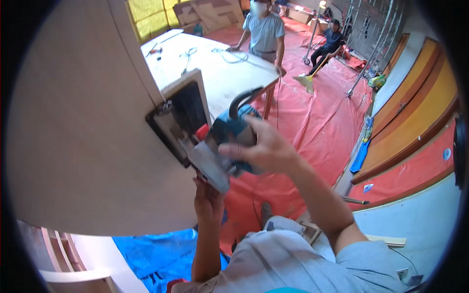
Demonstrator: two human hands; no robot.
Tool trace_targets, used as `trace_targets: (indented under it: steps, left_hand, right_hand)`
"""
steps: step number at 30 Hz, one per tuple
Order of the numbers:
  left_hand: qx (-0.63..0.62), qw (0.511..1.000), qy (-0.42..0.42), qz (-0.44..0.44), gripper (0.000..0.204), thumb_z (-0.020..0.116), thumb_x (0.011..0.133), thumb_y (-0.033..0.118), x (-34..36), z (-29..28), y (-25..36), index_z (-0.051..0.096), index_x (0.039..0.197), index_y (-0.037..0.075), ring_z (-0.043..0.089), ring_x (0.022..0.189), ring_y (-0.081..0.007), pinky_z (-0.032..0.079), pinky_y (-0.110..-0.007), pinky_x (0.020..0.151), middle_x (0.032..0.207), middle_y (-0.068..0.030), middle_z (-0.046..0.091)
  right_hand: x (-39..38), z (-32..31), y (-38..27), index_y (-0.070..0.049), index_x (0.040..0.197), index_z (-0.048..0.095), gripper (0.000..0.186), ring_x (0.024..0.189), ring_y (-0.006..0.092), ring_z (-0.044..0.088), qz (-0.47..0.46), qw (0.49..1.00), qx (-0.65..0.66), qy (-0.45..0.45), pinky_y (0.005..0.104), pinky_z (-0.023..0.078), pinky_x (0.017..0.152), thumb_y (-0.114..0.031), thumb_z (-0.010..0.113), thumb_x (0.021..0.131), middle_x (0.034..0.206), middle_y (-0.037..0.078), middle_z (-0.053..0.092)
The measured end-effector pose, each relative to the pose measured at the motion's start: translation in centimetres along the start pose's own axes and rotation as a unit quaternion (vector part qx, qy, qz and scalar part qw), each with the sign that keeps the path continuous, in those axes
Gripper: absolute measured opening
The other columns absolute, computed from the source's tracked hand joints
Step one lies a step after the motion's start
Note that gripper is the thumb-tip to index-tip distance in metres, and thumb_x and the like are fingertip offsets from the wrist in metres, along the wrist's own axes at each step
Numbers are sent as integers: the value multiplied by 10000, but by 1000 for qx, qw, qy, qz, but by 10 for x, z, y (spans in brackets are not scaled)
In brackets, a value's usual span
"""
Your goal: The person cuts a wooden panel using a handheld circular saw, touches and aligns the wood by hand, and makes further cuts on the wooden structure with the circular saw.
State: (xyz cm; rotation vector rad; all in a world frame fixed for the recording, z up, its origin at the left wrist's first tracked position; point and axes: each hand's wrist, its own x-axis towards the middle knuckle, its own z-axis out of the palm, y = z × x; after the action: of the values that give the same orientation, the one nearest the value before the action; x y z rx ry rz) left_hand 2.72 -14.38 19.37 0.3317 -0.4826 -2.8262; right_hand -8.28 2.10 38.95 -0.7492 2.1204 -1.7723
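Observation:
A teal circular saw (pixel 238 118) with a grey blade guard (pixel 210 166) is tilted in front of me, its dark base plate (pixel 188 105) on the side toward a large pale wooden panel (pixel 97 122). My right hand (pixel 266 146) is around the saw's body, the thumb stretched toward the guard; motion blurs it a little. Below, my left hand (pixel 208 196) has its fingers closed on the lower edge of the guard. A small red part (pixel 202 131) shows between guard and plate. The blade itself I cannot make out.
Beyond the saw stands a white-topped table (pixel 224 80) with cords on it. One person (pixel 264 34) leans on it; another (pixel 332 44) sits farther back near a broom (pixel 307 82) and scaffolding (pixel 364 49). Red sheeting (pixel 312 127) covers the floor; a blue tarp (pixel 156 254) lies lower left.

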Motion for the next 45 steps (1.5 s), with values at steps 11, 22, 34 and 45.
trace_targets:
  steps: [11,22,34,45]
  left_hand:
    - [-10,999,-14,33,524,460,1132,443,-1,-16,3,459,1520,91,637,1295,-336,578,-499,1094,1446,-165,591]
    - [-22,999,-17,31,515,451,1140,415,-4,-4,1,476,1487,35,620,1327,-352,582,-481,1095,1454,-211,587]
    - [-34,998,-37,45,490,452,1143,388,-2,-5,2,490,1478,32,653,1301,-334,636,-483,1024,1429,-207,616]
    - [4,994,36,101,467,485,1136,405,-4,-11,-10,575,1373,12,771,1038,-302,678,-445,900,1182,-202,725]
  right_hand:
    - [23,15,-13,-26,945,706,330,651,137,638,145,989,-3,-36,298,518,612,-337,817,955,759,45,684]
    - [22,11,-2,-1,857,684,267,609,124,586,119,989,77,-39,337,481,561,-225,802,942,691,11,595]
    - [-15,-36,-61,-82,1246,672,387,1320,306,576,-581,344,-706,-214,519,452,1142,-216,686,883,1318,126,642]
    - [50,9,-44,-10,919,706,235,730,222,714,-553,152,-645,-505,372,528,586,-227,701,830,829,81,722]
